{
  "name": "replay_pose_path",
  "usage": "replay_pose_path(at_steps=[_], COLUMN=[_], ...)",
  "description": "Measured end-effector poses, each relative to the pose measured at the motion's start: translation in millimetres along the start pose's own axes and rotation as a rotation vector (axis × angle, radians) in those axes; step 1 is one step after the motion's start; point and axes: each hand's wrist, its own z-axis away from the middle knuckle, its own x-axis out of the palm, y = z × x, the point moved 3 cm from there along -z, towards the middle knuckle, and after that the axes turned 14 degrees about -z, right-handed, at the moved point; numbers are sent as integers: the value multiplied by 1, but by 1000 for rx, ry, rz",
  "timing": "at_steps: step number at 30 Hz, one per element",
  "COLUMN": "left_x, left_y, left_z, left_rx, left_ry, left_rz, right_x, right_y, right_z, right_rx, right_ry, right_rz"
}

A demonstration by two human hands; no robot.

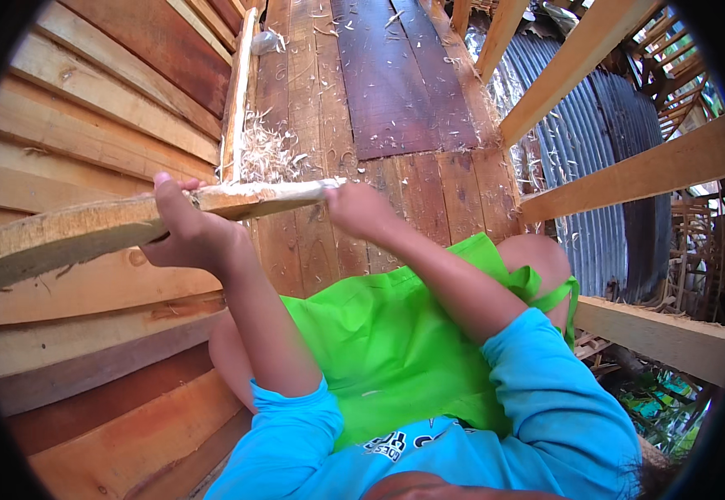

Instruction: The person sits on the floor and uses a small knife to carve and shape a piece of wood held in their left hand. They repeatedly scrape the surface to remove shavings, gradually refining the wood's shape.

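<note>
Head view: the left hand [200, 232] grips a long wooden bar [71, 240], thumb on the near side; the bar runs from the left edge to just above the person's lap, across the plank wall and floor; the right hand [362, 212] is at its pale right end, but I cannot tell whether its fingers grip it; curled shavings [266, 154] lie beyond, on the floorboards [304, 92].

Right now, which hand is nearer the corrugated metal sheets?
Right. The right hand is left of the metal sheets; the left hand is farther left, holding the curved board by the plank wall.
</note>
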Motion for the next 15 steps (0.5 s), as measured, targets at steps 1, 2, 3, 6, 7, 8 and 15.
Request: replay_pose_path(at_steps=[1, 2, 3, 6, 7, 8, 15], left_x=[-5, -3, -3, 3, 4, 2, 2], left_y=[-4, -5, -6, 2, 5, 4, 3], left_z=[-6, -4, 0, 2, 3, 3, 5], left_rx=[10, 10, 7, -30, -33, -33, 69], left_ry=[6, -2, -12, 7, 15, 1, -115], left_rz=[11, 30, 42, 29, 28, 29, 37], right_x=[0, -2, -3, -8, -7, -9, -30], right_y=[-28, -17, 4, 38, 39, 32, 21], right_z=[15, 10, -2, -8, -9, -4, -5], right_rx=[-112, -69, -21, 52, 33, 19, 10], right_ry=[-34, -28, -27, 126, 138, 136, 74], right_rz=[-36, -37, -41, 47, 83, 126, 358])
